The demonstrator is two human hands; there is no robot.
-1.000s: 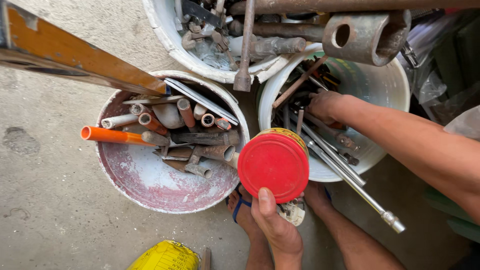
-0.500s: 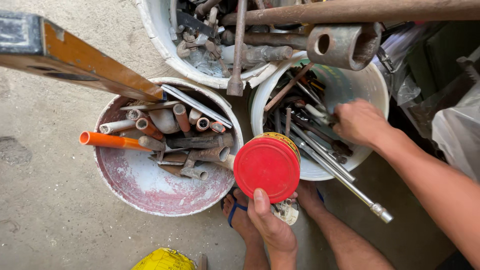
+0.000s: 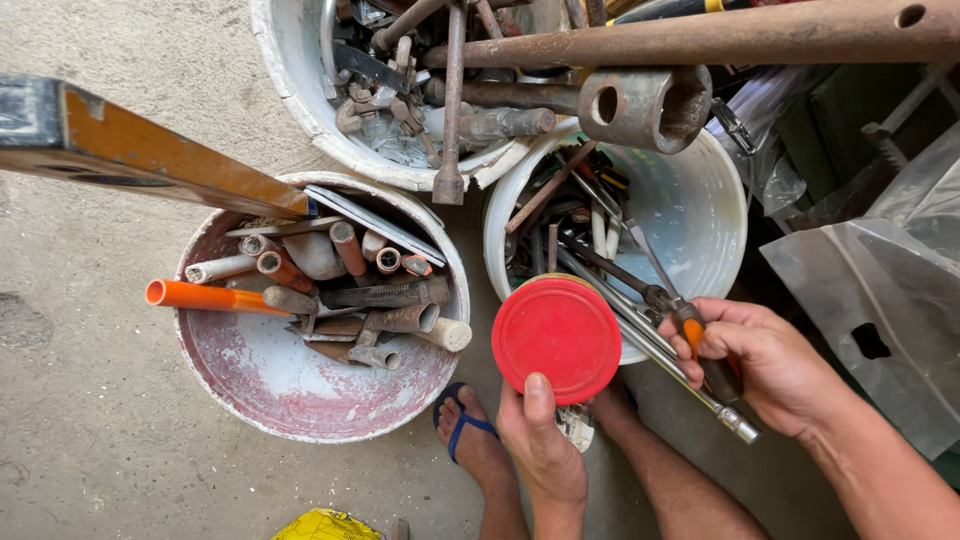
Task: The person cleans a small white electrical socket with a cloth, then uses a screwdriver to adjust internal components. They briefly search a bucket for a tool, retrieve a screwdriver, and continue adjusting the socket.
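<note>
The left hand cups a container with a round red lid from below, thumb pressed on the lid's near edge, just in front of the right-hand white bucket. The right hand is closed around the dark-and-orange handle of a tool whose shaft lies among the long metal rods at that bucket's rim. A clean lift probably calls for drawing it out along its own length, so it clears the rods and the lid beside it.
</note>
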